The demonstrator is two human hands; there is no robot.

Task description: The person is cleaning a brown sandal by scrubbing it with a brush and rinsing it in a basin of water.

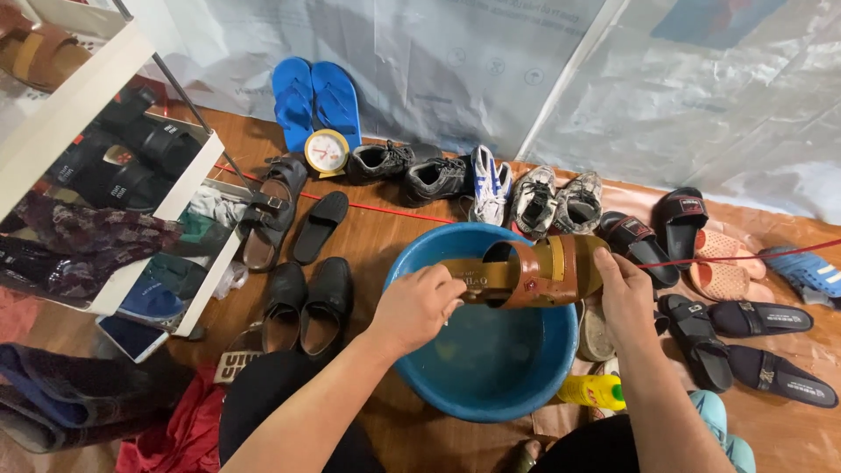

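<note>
Two hands [526, 302] around brown sandal [534, 271] above blue basin [412, 263].

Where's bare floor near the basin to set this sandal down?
Bare brown floor lies between the blue plastic basin, the single black slide and the red cord. Right of the basin it is crowded with black slides. Both hands, left and right, hold the brown sandal.

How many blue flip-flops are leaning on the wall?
2. The left flip-flop and the right flip-flop stand side by side against the plastic sheet, just behind the small round clock. More could be hidden elsewhere.
</note>
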